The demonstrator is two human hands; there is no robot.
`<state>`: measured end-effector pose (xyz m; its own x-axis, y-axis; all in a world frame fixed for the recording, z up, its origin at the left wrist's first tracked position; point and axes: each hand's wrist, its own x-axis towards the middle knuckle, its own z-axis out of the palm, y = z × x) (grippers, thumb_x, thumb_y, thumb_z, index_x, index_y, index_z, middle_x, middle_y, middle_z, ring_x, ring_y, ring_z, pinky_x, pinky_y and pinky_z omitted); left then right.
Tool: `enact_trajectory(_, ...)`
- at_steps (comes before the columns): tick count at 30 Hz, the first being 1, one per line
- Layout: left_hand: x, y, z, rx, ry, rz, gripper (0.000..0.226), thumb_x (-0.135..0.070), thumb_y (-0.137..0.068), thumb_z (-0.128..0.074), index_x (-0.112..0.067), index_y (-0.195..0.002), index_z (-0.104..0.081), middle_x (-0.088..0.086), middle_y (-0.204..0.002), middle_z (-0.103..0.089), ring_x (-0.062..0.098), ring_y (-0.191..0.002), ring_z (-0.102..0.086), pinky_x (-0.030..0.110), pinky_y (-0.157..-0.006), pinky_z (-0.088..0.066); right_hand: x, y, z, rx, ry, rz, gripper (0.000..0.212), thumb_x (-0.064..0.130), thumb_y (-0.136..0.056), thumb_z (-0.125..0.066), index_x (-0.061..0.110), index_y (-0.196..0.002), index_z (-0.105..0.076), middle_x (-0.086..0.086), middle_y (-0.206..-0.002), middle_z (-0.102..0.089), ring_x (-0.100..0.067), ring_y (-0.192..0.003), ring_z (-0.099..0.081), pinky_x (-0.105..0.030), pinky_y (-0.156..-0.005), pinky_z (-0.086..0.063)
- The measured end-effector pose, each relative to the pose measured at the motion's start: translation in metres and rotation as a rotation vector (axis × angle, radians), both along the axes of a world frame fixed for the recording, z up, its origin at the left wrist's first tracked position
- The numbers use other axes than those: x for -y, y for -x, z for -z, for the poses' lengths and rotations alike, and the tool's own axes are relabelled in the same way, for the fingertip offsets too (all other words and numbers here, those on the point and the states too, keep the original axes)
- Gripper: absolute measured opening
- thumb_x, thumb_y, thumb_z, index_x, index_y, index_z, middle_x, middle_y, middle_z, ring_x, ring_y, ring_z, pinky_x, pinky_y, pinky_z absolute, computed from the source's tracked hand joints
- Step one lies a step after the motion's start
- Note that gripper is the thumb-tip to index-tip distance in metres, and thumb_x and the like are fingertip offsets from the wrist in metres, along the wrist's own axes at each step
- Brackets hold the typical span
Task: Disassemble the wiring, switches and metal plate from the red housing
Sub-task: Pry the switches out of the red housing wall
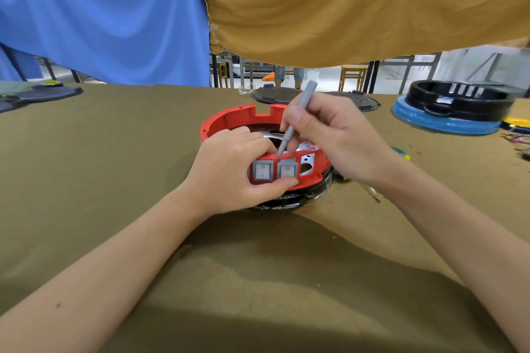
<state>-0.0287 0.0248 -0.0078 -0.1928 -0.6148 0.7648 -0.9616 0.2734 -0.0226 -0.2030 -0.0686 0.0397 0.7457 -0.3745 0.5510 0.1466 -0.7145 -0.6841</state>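
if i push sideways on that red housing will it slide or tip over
Probably it would slide or rock more than tip: the red housing is a low, wide ring. It sits on a black part, not flat on the cloth-covered table, so it may wobble. The left hand grips its front wall, apparently bracing it while the right hand works the grey tool.

1. Table (pixel 114 209) draped in olive-brown cloth.
2. Red housing (pixel 226 120) at centre, atop a black ring (pixel 286 200).
3. Two dark round lids (pixel 275 94) at far edge.
4. Black tub on blue disc (pixel 447 120) far right.
5. Loose wires (pixel 516 139) at right edge.
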Motion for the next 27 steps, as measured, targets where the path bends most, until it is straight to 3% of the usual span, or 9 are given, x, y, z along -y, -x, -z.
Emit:
enact_trajectory(5, 0.000, 0.000, 0.000, -0.036, -0.030, -0.021, 0.048, -0.068, -0.079, -0.059, -0.021, -0.079, -0.069, -0.014, -0.068, -0.059, 0.004, -0.062, -0.046, 0.028, -0.058, -0.041, -0.006, -0.004, 0.003, -0.139, 0.143, 0.074, 0.020, 0.027, -0.102, -0.051, 0.015, -0.090, -0.062, 0.005, -0.080, -0.066, -0.013, -0.076, -0.068, -0.040, -0.077, -0.057)
enact_trajectory(9, -0.002, 0.002, -0.003, -0.052, -0.048, 0.007, 0.044, -0.066, -0.080, -0.060, -0.022, -0.083, -0.070, -0.013, -0.071, -0.063, 0.009, -0.064, -0.055, 0.034, -0.058, -0.047, -0.010, -0.009, -0.003, -0.191, 0.267, 0.107, 0.025, 0.032, -0.104, -0.047, 0.016, -0.090, -0.061, 0.013, -0.075, -0.062, -0.003, -0.072, -0.062, -0.018, -0.065, -0.048)
enact_trajectory(11, -0.003, 0.003, -0.004, -0.071, -0.055, 0.031, 0.041, -0.063, -0.081, -0.062, -0.024, -0.090, -0.071, -0.009, -0.076, -0.068, 0.014, -0.068, -0.061, 0.040, -0.059, -0.050, -0.011, -0.014, -0.007, -0.253, 0.290, 0.123, 0.028, 0.034, -0.104, -0.046, 0.017, -0.086, -0.060, 0.014, -0.071, -0.058, 0.000, -0.066, -0.057, -0.014, -0.061, -0.043)
enact_trajectory(21, -0.002, 0.003, -0.003, -0.052, -0.030, 0.016, 0.049, -0.066, -0.079, -0.062, -0.020, -0.091, -0.073, -0.006, -0.081, -0.073, 0.014, -0.070, -0.065, 0.039, -0.061, -0.053, -0.008, -0.029, -0.012, -0.363, 0.278, 0.169, 0.039, 0.040, -0.104, -0.044, 0.015, -0.076, -0.055, 0.008, -0.069, -0.052, -0.001, -0.056, -0.045, -0.016, -0.055, -0.035)
enact_trajectory(27, -0.001, 0.003, -0.003, -0.024, -0.038, -0.024, 0.051, -0.071, -0.079, -0.058, -0.021, -0.079, -0.069, -0.011, -0.071, -0.065, 0.010, -0.063, -0.056, 0.033, -0.057, -0.046, -0.008, -0.012, -0.001, -0.151, 0.218, 0.128, 0.031, 0.034, -0.104, -0.046, 0.025, -0.075, -0.051, 0.019, -0.061, -0.052, -0.001, -0.059, -0.052, -0.015, -0.056, -0.041)
